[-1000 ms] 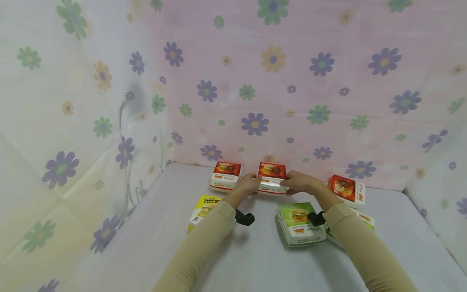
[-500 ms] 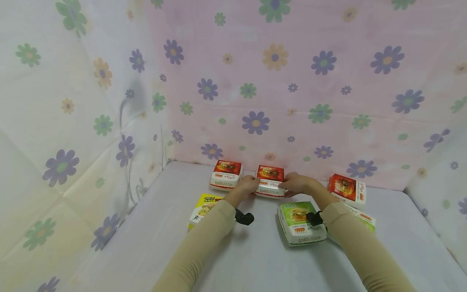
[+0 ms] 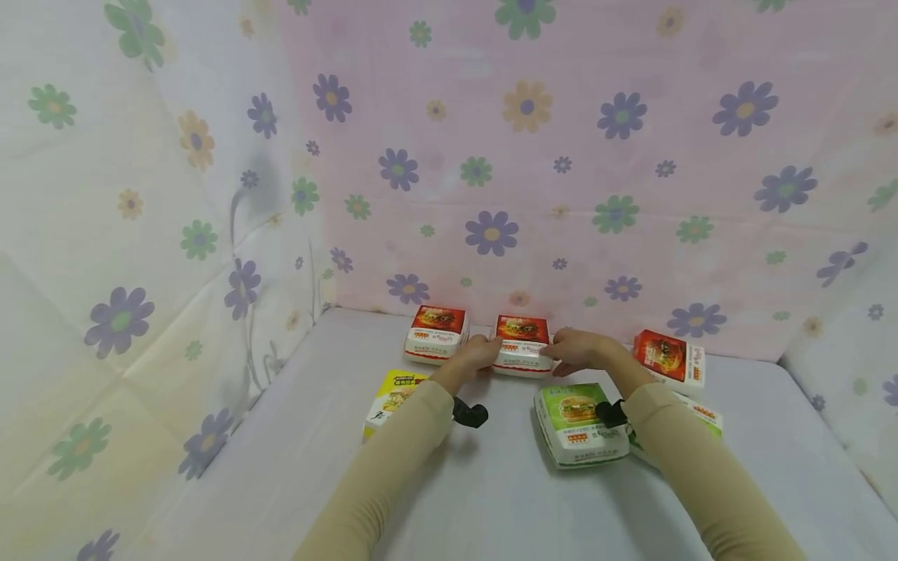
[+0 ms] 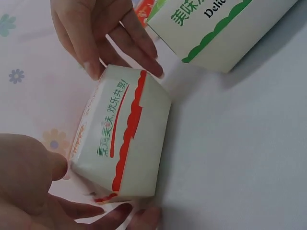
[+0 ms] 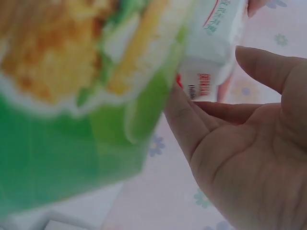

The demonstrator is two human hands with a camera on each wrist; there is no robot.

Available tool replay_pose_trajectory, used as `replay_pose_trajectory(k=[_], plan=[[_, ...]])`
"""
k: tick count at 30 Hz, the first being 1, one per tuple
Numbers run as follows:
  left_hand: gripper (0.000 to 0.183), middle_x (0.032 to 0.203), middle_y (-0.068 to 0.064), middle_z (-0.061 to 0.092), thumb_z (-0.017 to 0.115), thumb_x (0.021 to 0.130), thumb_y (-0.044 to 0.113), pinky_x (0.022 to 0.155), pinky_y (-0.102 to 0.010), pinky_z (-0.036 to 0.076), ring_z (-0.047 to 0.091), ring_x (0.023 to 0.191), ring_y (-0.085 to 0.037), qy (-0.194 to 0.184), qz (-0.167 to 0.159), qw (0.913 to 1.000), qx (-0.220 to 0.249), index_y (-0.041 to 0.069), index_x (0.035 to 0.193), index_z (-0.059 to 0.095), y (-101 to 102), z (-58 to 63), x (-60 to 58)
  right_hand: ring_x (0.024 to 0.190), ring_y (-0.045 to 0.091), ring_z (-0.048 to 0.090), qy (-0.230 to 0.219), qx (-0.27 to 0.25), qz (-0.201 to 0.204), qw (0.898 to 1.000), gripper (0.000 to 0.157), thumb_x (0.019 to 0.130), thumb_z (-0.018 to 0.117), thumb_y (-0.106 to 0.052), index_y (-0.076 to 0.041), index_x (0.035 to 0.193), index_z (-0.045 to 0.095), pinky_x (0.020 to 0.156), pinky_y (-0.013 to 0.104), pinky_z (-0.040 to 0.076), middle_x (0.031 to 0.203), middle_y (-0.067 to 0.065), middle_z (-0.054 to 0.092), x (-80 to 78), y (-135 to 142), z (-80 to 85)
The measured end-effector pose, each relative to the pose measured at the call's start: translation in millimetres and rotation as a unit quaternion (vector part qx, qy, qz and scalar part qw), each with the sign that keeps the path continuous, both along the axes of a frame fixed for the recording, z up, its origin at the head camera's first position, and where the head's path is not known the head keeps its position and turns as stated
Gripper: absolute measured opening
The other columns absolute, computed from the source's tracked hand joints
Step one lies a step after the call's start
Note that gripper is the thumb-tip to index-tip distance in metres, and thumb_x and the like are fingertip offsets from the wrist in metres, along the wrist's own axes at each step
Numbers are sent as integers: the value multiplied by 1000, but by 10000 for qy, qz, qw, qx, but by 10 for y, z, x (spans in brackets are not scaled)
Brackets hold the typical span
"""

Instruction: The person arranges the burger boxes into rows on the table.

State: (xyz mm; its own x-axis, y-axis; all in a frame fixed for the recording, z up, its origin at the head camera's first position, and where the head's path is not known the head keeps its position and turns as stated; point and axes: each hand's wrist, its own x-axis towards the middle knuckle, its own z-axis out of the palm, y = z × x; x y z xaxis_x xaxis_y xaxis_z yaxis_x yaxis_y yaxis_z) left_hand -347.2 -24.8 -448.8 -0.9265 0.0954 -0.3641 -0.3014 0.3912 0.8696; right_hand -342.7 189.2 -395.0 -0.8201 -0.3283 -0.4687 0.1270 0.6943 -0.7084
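Observation:
A white clamshell burger box with a red burger picture [image 3: 522, 345] rests on the table near the back wall, between my two hands. My left hand [image 3: 475, 360] is at its left side, thumb near the upper corner; in the left wrist view the fingers [image 4: 112, 218] extend loosely along the box's lower end. My right hand [image 3: 578, 351] stands at the right side, fingers fairly straight and thumb spread. In the right wrist view the fingertips are right by the box's end panel [image 5: 206, 81]. Exact contact is partly hidden. A green burger box [image 3: 578, 425] lies under my right wrist.
Another red box [image 3: 436, 335] stands to the left, with a yellow box [image 3: 393, 396] in front of it, partly covered by my left sleeve. At the right are a third red box [image 3: 669, 358] and a second green box [image 3: 705, 417], partly behind my right forearm. Flowered cloth [image 3: 491, 195] encloses the table.
The middle red box came slightly towards me during the first half second, then stayed about where it is. My right hand's fingers have loosened a little from its side.

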Motion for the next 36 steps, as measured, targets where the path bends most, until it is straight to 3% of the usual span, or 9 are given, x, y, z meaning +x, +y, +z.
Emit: replay_pose_trajectory(k=[4, 10, 13, 17, 21, 27, 32, 36], plan=[[67, 125, -20, 54, 39, 110, 47, 94, -44, 48, 54, 105, -31, 23, -288, 9983, -515, -5, 152, 36, -7, 63, -2, 118, 41, 64, 382, 350, 170, 9985, 59, 108, 50, -23, 18, 146, 31, 100, 48, 54, 147, 37, 40, 88, 68, 135], [73, 151, -25, 42, 35, 109, 50, 99, -50, 51, 48, 131, -38, 483, -668, 9906, -1089, -7, 155, 29, -14, 223, 95, 125, 46, 58, 810, 541, 615, 9933, 64, 109, 50, -28, 16, 150, 28, 101, 52, 52, 148, 37, 42, 262, 222, 278], [75, 159, -27, 32, 35, 109, 50, 109, -54, 44, 34, 145, -40, 759, -812, 9856, -1276, -8, 156, 27, -37, 297, 192, 128, 48, 55, 1033, 600, 836, 9893, 65, 108, 52, -32, 13, 151, 31, 101, 55, 51, 146, 35, 46, 374, 329, 279], [76, 161, -30, 28, 36, 109, 50, 118, -56, 32, 25, 151, -41, 1189, -963, 9771, -1476, -10, 155, 28, -85, 339, 342, 133, 49, 48, 1374, 792, 939, 9829, 66, 106, 54, -38, 7, 151, 36, 102, 60, 48, 146, 31, 48, 535, 445, 233], [76, 160, -30, 29, 40, 109, 50, 120, -55, 29, 25, 151, -40, 1445, -1097, 9724, -1465, -10, 155, 28, -120, 311, 502, 137, 52, 42, 1401, 729, 863, 9837, 67, 106, 55, -39, 4, 153, 36, 103, 65, 45, 149, 32, 45, 662, 535, 175], [72, 154, -27, 41, 49, 107, 47, 116, -55, 36, 38, 144, -39, 1760, -1303, 9635, -1538, -6, 154, 35, -104, 220, 681, 140, 53, 38, 1148, 374, 669, 9904, 67, 106, 56, -40, 0, 155, 35, 105, 69, 40, 153, 31, 40, 787, 623, 86], [80, 160, -25, 33, 55, 104, 50, 119, -53, 33, 34, 148, -38, 1548, -1568, 9630, -1554, -4, 157, 30, -45, 144, 873, 138, 52, 41, 1128, 300, 565, 9916, 65, 104, 59, -39, -2, 154, 38, 103, 69, 42, 152, 30, 42, 859, 679, 10], [79, 154, -22, 43, 60, 101, 49, 110, -53, 44, 45, 140, -36, 1407, -1842, 9647, -1247, -3, 155, 34, 35, 58, 1014, 135, 52, 44, 1158, 319, 572, 9911, 66, 103, 60, -39, -1, 153, 39, 99, 67, 47, 150, 31, 44, 874, 710, -51]])
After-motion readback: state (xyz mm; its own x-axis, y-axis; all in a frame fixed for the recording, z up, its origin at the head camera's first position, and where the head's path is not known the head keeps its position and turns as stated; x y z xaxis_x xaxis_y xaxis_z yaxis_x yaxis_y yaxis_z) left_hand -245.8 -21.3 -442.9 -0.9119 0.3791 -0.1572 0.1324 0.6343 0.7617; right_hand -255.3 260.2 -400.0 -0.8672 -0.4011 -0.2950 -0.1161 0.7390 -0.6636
